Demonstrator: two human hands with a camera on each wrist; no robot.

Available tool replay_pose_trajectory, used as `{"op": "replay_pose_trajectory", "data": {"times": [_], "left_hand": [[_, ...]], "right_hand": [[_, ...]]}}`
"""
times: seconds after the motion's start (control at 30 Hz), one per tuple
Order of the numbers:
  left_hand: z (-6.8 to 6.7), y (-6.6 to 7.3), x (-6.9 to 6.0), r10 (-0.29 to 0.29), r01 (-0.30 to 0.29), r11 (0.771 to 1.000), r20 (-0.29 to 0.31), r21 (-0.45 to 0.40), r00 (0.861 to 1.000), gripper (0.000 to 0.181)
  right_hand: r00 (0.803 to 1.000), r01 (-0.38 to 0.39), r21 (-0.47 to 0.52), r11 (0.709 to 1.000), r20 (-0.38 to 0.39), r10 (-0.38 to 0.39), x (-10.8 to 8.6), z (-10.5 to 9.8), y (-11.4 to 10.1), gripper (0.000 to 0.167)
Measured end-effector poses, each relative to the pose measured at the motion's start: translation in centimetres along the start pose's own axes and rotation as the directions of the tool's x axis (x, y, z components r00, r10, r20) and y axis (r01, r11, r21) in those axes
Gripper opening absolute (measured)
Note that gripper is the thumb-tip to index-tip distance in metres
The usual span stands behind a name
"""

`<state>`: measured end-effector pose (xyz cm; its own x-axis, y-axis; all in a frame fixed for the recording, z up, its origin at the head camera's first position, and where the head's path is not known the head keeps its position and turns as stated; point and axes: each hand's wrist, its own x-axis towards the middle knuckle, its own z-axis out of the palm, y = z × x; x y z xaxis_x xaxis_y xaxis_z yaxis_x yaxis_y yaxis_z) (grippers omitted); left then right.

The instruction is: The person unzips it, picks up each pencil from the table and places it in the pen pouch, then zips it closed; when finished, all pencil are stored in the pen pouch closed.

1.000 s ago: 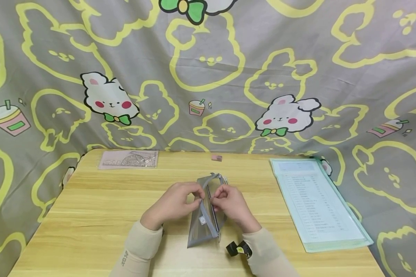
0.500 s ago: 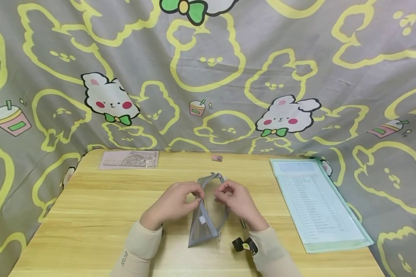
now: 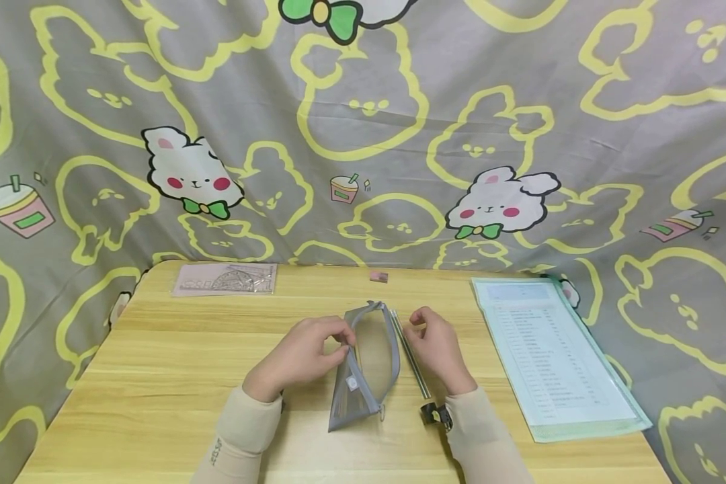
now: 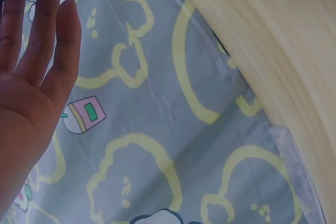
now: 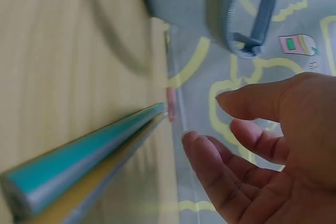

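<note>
A grey see-through zip pouch (image 3: 346,407) stands on the table with its zipper side gaping wide. My left hand (image 3: 305,353) pinches the pouch's left rim between thumb and forefinger; in the left wrist view its other fingers (image 4: 39,30) stretch out. My right hand (image 3: 438,346) is off the pouch, to its right, with loosely bent fingers. Between that thumb and the fingers there is a gap with nothing in it, in the right wrist view. Thin pencils (image 3: 413,359) lie side by side between pouch and right hand, one teal-sided (image 5: 89,156), one yellowish (image 5: 105,179).
A clear packet of rulers and a protractor (image 3: 226,279) lies at the back left of the wooden table (image 3: 175,363). A small pinkish piece (image 3: 378,276) is at the back edge. On the right lies a mint document folder (image 3: 565,363). Patterned cloth (image 3: 363,134) hangs behind.
My right hand has let go of the pouch's right rim and moved right. The pouch opening has spread wider, and the pencils beside it have come into view. My left hand stays in place.
</note>
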<state>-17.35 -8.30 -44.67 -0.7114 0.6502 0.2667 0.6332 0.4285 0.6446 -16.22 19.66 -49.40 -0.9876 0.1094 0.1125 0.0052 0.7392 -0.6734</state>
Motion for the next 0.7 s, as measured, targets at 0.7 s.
{"op": "replay_pose_trajectory", "data": {"times": [0.7], "left_hand": [[-0.1, 0.1, 0.0, -0.007, 0.007, 1.0, -0.002, -0.014, 1.0, 0.015]], "right_hand": [[0.995, 0.039, -0.127, 0.991, 0.098, -0.026, 0.1, 1.4, 0.9, 0.026]]}}
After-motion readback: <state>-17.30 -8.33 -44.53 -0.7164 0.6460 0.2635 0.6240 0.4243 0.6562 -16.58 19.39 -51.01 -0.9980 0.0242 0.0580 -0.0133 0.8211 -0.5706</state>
